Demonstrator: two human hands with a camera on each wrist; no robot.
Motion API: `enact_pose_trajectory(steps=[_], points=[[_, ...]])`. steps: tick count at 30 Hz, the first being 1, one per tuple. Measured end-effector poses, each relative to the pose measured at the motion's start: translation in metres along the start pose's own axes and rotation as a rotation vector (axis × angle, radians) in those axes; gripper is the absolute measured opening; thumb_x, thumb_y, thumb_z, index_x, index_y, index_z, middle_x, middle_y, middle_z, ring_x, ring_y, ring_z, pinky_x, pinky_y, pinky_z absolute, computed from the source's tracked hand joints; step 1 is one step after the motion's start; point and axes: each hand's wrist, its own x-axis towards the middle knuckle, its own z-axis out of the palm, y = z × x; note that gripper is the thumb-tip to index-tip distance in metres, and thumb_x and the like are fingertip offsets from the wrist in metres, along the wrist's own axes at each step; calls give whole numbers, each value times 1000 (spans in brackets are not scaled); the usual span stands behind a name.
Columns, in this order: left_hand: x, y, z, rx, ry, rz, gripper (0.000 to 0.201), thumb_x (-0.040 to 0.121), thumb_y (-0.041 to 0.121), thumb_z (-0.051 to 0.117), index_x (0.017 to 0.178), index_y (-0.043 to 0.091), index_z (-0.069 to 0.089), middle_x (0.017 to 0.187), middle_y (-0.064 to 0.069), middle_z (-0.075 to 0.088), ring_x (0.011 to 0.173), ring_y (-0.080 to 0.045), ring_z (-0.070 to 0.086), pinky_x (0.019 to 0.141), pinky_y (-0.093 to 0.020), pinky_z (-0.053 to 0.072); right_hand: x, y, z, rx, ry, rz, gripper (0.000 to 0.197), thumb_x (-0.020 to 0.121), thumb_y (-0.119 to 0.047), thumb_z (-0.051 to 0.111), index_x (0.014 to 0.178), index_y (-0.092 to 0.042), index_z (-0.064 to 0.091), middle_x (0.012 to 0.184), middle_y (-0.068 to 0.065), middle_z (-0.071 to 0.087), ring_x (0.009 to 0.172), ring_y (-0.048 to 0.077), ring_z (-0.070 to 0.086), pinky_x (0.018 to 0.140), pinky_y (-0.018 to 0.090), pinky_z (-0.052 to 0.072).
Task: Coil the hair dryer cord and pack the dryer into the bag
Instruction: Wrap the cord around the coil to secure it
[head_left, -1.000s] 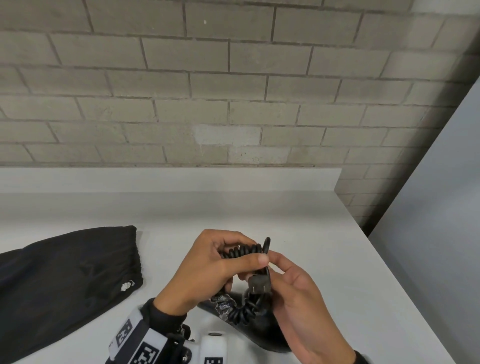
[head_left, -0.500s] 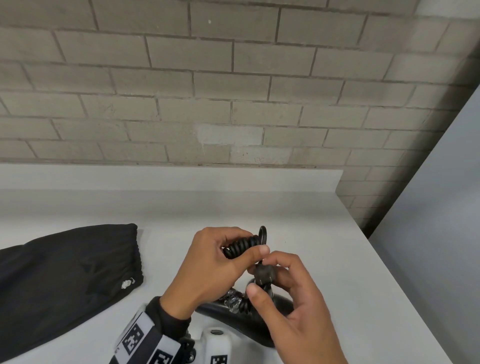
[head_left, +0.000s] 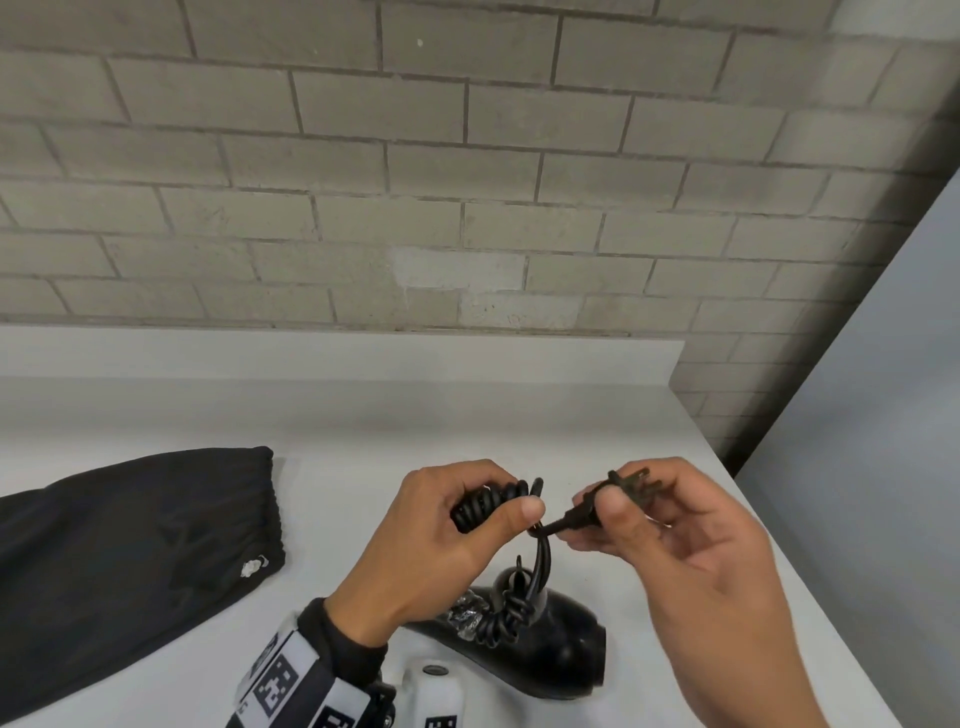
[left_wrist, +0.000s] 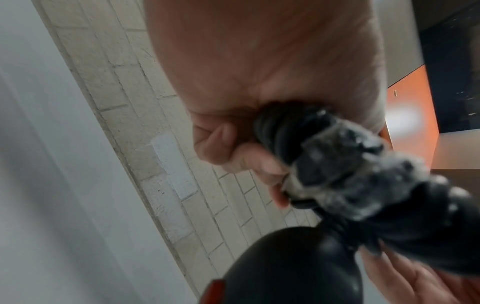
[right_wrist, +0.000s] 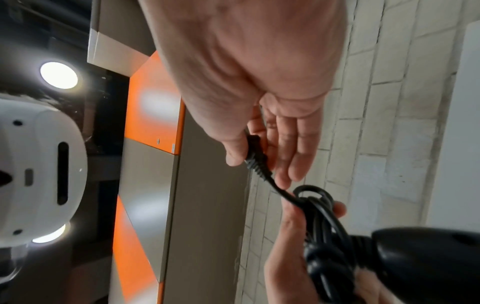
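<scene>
A black hair dryer (head_left: 561, 644) lies on the white counter (head_left: 519, 426) near its front edge. Its black cord runs up from the handle into a bundle of coils (head_left: 485, 506). My left hand (head_left: 457, 530) grips that bundle, thumb pressed over the loops. To the right, my right hand (head_left: 649, 514) pinches the plug (head_left: 618, 493) between thumb and forefinger, prongs pointing away. A short stretch of cord (head_left: 558, 525) joins plug and bundle. In the right wrist view the plug (right_wrist: 255, 154) sits at my thumb tip. A black drawstring bag (head_left: 119, 561) lies flat at the left.
A grey brick wall (head_left: 467, 182) rises behind the counter's low backsplash. The counter's right edge (head_left: 769, 519) drops off beside a grey panel. White wrist-camera housings (head_left: 434, 696) sit at the bottom of the head view.
My right hand has pulled the plug out to the right, away from the coils. The left hand keeps its grip on the bundle and has lifted slightly.
</scene>
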Motion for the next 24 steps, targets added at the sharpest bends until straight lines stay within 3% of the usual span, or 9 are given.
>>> enact_pose_trajectory(steps=[4, 7, 9, 12, 18, 21, 24], points=[[-1, -3, -5, 30, -60, 43, 31, 87, 57, 61, 115, 44, 64, 55, 6, 47, 49, -8, 38, 54, -22, 35, 9, -1, -3, 46, 12, 75, 56, 60, -54, 83, 81, -5, 67, 79, 18, 70, 67, 36, 72, 65, 30, 59], [-2, -2, -7, 13, -115, 63, 28, 87, 54, 65, 111, 40, 70, 67, 5, 61, 54, -6, 43, 58, -21, 37, 14, 1, -6, 107, 10, 135, 52, 61, -52, 84, 79, -7, 67, 78, 15, 70, 64, 33, 71, 64, 31, 58], [-2, -1, -9, -31, -150, 63, 27, 82, 46, 75, 106, 34, 73, 72, 16, 63, 55, -2, 45, 59, -18, 38, 18, -1, -9, 143, 4, 173, 38, 70, -42, 80, 80, -8, 67, 80, 13, 70, 63, 31, 71, 63, 31, 58], [-1, 1, -9, -25, -196, 61, 29, 72, 36, 87, 95, 28, 73, 76, 16, 64, 52, -3, 40, 55, -18, 35, 24, -3, -14, 201, 22, 232, 22, 76, -30, 70, 80, -8, 67, 82, 12, 70, 59, 28, 69, 61, 31, 58], [4, 1, -11, 57, -193, 62, 20, 77, 43, 82, 81, 28, 70, 70, 7, 61, 53, -4, 42, 55, -20, 36, 31, 0, -18, 306, 67, 328, 27, 72, -34, 68, 80, -9, 67, 81, 12, 69, 59, 23, 69, 58, 29, 58], [3, 0, -12, 66, -184, 50, 21, 80, 45, 80, 87, 28, 71, 73, 6, 64, 53, -7, 42, 56, -21, 37, 30, 10, -15, 372, 102, 400, 24, 80, -33, 64, 75, -10, 68, 75, 12, 67, 58, 20, 67, 58, 29, 59], [3, 3, -11, 37, -142, 21, 29, 79, 39, 81, 105, 34, 70, 69, 19, 64, 51, -5, 40, 56, -18, 38, 29, 18, -14, 411, 142, 438, 26, 86, -32, 60, 73, -10, 66, 71, 11, 65, 57, 19, 66, 59, 29, 59]])
